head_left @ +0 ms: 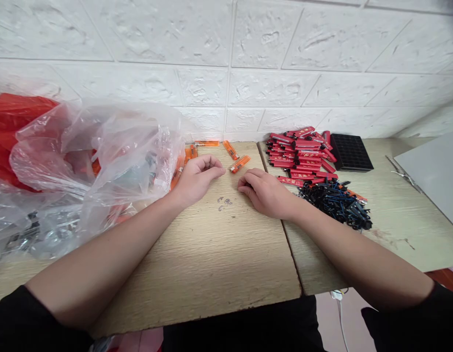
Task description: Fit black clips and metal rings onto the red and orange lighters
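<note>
Bottom edge: black sleeves (32, 322) in both lower corners, dark clothing (241, 327) between them, white cable (341, 315) hanging lower right. Wood-grain table (211, 274) fills the lower middle, dark seam (290, 242) running through it right of center.

Center of frame: small metal bits (227, 201), shiny, a loose cluster on the tabletop, too small to identify, lying just below the gap between the hands. Right hand (266, 193) just right of center, fingers bent inward, thumb close to them; cannot tell if anything tiny is pinched. Left hand (197, 178) just left of center, fingers curled, thumb tip near the index finger; grip contents not visible, cannot tell.

Black parts (336, 203) with some blue, tangled heap, right of the right hand. Clear plastic bags (127, 146) crowd the left side, red plastic (23, 122) at the far left.

Orange lighter (240, 164) lies tilted just beyond the fingertips, near both hands; more orange pieces (229, 150) behind and to its left. Red lighters (303, 154) piled right of center, black gridded tray (351, 152) beside them. Upper frame: white brick-pattern wall (263, 44).
</note>
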The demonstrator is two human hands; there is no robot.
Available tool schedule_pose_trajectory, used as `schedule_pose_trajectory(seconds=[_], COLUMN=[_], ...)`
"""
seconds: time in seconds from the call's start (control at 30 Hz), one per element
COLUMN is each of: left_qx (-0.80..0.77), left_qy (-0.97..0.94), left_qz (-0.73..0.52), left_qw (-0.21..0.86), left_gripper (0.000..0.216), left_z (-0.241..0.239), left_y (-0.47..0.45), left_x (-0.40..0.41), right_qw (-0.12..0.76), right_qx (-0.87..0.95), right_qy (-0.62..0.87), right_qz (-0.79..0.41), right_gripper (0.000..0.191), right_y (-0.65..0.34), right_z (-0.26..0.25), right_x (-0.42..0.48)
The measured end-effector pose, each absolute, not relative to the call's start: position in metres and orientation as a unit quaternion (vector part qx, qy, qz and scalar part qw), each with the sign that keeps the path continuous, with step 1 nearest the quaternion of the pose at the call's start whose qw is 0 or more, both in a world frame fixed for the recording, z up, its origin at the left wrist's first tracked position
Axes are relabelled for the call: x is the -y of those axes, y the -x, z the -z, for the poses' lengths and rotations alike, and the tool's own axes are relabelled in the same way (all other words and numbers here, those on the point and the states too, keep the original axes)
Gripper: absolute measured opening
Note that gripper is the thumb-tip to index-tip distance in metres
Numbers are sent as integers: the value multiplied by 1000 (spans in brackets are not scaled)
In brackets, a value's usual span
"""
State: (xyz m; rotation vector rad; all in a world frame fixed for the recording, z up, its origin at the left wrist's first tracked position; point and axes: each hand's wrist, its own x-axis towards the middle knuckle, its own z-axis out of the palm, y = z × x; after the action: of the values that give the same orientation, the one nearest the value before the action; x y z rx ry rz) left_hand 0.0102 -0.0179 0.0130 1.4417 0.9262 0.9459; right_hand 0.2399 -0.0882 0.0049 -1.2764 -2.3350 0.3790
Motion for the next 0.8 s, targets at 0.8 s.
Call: schedule_pose_trajectory(seconds=[0.8], left_qx=[-408], left_qy=[-616], left_qz=[-386], left_qw=[552], left_gripper=[17], left_z=[-15], left_y=[-10], left_x=[21], right_qw=[-150], right_qx=[753], right_qy=[608], right_qz=[-200], right_gripper=[26], right_y=[-355], right_z=[-85], right_x=[102])
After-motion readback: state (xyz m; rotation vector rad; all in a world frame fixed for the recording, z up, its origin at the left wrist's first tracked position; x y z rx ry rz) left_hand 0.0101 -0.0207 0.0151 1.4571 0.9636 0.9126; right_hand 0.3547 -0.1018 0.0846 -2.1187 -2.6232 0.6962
